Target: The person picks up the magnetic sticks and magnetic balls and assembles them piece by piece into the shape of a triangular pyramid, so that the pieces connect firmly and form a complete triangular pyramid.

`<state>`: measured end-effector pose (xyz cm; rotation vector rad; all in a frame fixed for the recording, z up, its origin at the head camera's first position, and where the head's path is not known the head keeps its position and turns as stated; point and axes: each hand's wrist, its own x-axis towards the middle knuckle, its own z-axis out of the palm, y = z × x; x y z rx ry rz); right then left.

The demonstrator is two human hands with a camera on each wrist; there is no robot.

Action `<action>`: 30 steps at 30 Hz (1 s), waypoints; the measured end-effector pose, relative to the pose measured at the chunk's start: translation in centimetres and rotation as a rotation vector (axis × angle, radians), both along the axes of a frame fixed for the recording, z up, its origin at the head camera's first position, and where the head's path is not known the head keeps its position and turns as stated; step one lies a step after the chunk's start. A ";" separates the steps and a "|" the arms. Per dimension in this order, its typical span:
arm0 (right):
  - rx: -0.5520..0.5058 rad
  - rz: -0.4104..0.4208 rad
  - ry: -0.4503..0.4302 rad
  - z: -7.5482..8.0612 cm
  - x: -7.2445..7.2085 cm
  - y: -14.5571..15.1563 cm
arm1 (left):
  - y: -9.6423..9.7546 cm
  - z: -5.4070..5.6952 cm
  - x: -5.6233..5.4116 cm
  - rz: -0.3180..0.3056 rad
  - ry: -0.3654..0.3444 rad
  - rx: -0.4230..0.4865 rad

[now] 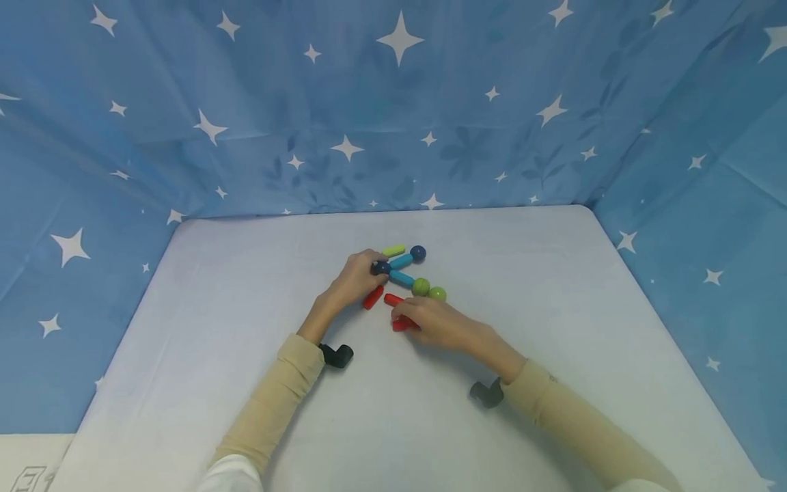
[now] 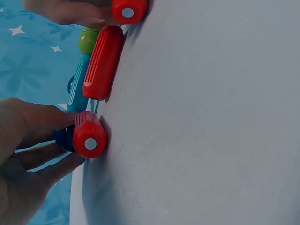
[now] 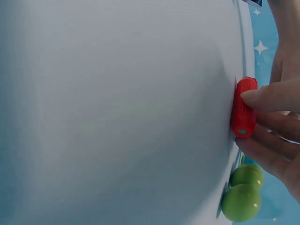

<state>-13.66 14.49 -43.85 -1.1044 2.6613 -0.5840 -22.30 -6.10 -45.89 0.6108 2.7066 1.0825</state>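
My left hand (image 1: 355,280) pinches a dark blue ball (image 1: 382,267) between thumb and fingers. From that ball, two light blue rods (image 1: 402,278) fan out to the right; one ends at another dark blue ball (image 1: 418,253), the other at a green ball (image 1: 421,287). My right hand (image 1: 438,324) grips a red rod (image 3: 244,108), thumb on its near side, fingers behind. Two more red rods lie between the hands: one (image 1: 372,297) beside my left fingers, the other (image 2: 104,63) close to the right hand. The left one shows a pale round end disc.
A second green ball (image 1: 437,294) touches the first. Behind the left fingers lies a yellow-green rod (image 1: 393,251). Everything is on a white table (image 1: 246,273), with a blue star-patterned curtain (image 1: 344,102) around its back and sides. Black wrist devices (image 1: 337,356) sit at both cuffs.
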 end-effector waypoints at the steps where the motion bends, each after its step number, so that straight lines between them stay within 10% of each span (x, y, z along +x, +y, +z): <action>1: -0.004 0.000 -0.002 0.1 0.0 0.1 | 0.0 -0.1 0.0 -0.001 0.006 -0.001; 20: -0.194 -0.168 -0.118 2.5 -3.2 2.7 | -0.3 -0.3 -0.5 -0.008 0.018 0.025; 30: -0.341 -0.358 -0.185 1.3 -5.7 4.5 | -0.2 -0.3 0.0 -0.025 -0.007 0.036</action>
